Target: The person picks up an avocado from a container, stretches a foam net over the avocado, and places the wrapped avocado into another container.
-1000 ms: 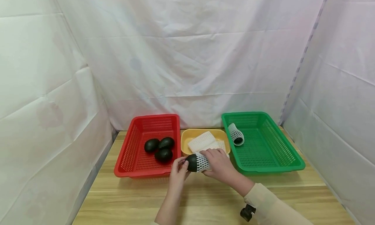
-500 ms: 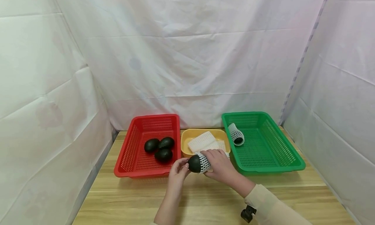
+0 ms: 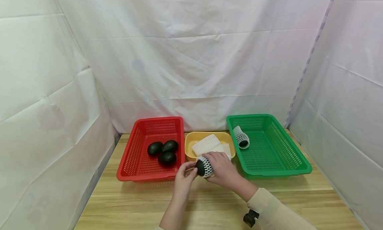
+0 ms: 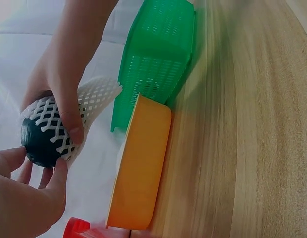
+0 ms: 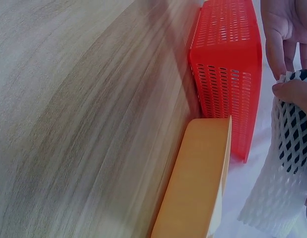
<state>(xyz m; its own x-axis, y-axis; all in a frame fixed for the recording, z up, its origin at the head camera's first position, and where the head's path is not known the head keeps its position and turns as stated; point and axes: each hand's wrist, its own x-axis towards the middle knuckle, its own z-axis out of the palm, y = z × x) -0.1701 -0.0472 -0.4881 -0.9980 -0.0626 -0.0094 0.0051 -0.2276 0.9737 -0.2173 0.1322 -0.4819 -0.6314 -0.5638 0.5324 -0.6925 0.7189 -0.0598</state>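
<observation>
A dark avocado sits partly inside a white foam net sleeve, held above the table in front of the yellow tray. My right hand grips the sleeve around the fruit, its thumb pressed on the mesh. At the bare end, the thumb and fingertips of my left hand hold the avocado, right at the net's edge. In the left wrist view the avocado's rounded end pokes out of the mesh. The loose tail of the sleeve hangs past the fruit in the right wrist view.
A red basket at left contains three bare avocados. The yellow tray holds several flat foam nets. At right, a green basket contains one netted avocado. White cloth hangs behind the wooden table.
The sleeve covers more of the avocado, leaving a smaller bare end. My left hand and the fruit have shifted slightly right, toward my right hand.
</observation>
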